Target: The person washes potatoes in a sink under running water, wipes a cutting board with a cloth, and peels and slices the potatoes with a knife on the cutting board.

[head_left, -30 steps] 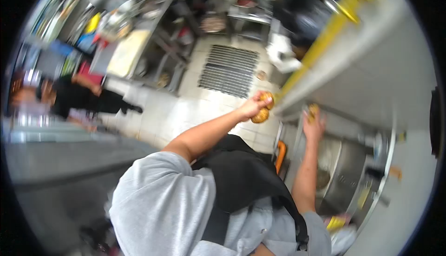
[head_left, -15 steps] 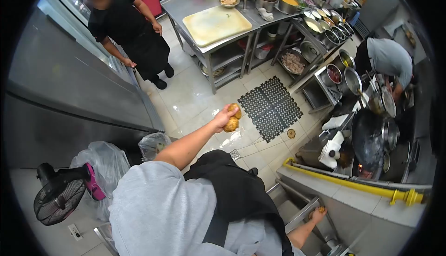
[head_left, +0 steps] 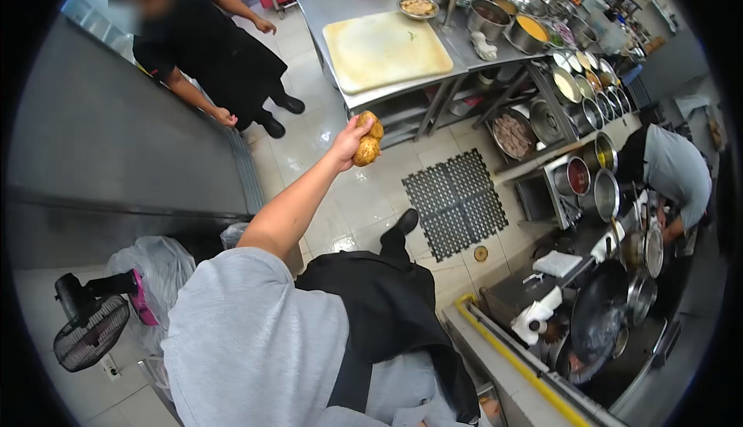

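Our L hand (head_left: 352,142) part-closed round 2 potatoes (head_left: 368,150), board (head_left: 383,51) beyond; we need snug fingers w/ both; R hand (head_left: 491,408) mostly hidden, grip unclear

Worktable (head_left: 311,0) blocks ahead; floor (head_left: 313,142) gap beside co-worker (head_left: 224,51).

A rounded, golden-brown potato (head_left: 372,123), whole and mottled, sits in the left hand (head_left: 350,145), partly covered by the fingers. Against it is a second rounded, yellow-brown potato (head_left: 367,152), its speckled surface more exposed. The two seem to touch, one beyond the other as seen from the head, both held up off the floor; at this size, their skins look unpeeled, though fine detail is unclear.
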A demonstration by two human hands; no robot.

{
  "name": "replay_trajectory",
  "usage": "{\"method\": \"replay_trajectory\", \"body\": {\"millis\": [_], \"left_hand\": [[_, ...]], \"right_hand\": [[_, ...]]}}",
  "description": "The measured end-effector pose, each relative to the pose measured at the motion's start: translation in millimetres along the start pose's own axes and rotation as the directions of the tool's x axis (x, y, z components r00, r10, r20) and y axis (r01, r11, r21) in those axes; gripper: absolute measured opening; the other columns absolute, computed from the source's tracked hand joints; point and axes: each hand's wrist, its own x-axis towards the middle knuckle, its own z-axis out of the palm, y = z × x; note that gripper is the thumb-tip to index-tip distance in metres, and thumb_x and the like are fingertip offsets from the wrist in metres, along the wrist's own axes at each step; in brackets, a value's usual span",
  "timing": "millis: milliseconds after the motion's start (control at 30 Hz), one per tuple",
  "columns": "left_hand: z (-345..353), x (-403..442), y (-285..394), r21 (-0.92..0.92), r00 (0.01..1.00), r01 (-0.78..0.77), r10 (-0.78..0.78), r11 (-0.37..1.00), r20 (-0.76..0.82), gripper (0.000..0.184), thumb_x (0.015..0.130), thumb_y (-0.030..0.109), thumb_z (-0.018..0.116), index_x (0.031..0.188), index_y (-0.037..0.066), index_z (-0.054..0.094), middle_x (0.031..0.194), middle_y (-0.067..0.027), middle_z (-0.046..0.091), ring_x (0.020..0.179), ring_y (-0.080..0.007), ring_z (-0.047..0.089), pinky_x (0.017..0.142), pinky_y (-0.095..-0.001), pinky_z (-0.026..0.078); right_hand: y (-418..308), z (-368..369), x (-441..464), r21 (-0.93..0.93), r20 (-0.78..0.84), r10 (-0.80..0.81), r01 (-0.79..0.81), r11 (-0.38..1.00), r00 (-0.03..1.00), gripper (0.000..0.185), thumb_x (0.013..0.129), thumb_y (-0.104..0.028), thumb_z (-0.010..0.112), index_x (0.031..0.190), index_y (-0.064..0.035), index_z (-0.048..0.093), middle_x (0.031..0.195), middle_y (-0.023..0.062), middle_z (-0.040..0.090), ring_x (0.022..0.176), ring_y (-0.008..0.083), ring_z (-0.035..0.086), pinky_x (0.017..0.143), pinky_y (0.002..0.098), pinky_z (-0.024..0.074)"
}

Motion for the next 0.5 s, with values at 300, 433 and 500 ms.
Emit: {"method": "replay_trajectory", "body": {"millis": [300, 433, 500], "left_hand": [[-43, 147, 119, 0.049, 0.943, -0.268, 0.273, 0.962, -0.192, 0.051, 0.100, 0.047, 0.061, 0.135, 0.016, 0.042, 0.109, -0.0113, 0.062, 0.070, -0.0309, 0.070, 0.052, -0.0427, 0.058], [-74, 223, 181, 0.076, 0.919, -0.270, 0.281, 0.960, -0.276, 0.052, 0.099, 0.047, 0.063, 0.133, 0.015, 0.041, 0.107, -0.0122, 0.063, 0.072, -0.0328, 0.071, 0.057, -0.0466, 0.059], [-83, 260, 219, 0.098, 0.921, -0.256, 0.273, 0.962, -0.277, 0.053, 0.098, 0.048, 0.064, 0.131, 0.014, 0.041, 0.105, -0.0130, 0.063, 0.073, -0.0344, 0.071, 0.057, -0.0468, 0.059]], "right_hand": [[-155, 157, -120, 0.242, 0.261, -0.083, 0.018, 0.970, 0.962, 0.064, 0.092, -0.014, 0.069, 0.150, -0.0074, 0.042, 0.133, 0.0120, 0.057, 0.117, 0.0280, 0.055, 0.099, 0.0368, 0.0455], [-259, 236, -120, 0.287, 0.445, -0.238, 0.114, 0.951, 0.864, 0.063, 0.093, -0.013, 0.069, 0.150, -0.0065, 0.042, 0.134, 0.0116, 0.056, 0.117, 0.0275, 0.055, 0.099, 0.0363, 0.0452], [-322, 299, -98, 0.268, 0.630, -0.435, 0.345, 0.899, 0.643, 0.055, 0.099, -0.012, 0.064, 0.148, -0.0026, 0.042, 0.140, 0.0115, 0.052, 0.122, 0.0259, 0.052, 0.104, 0.0358, 0.0422]]}}
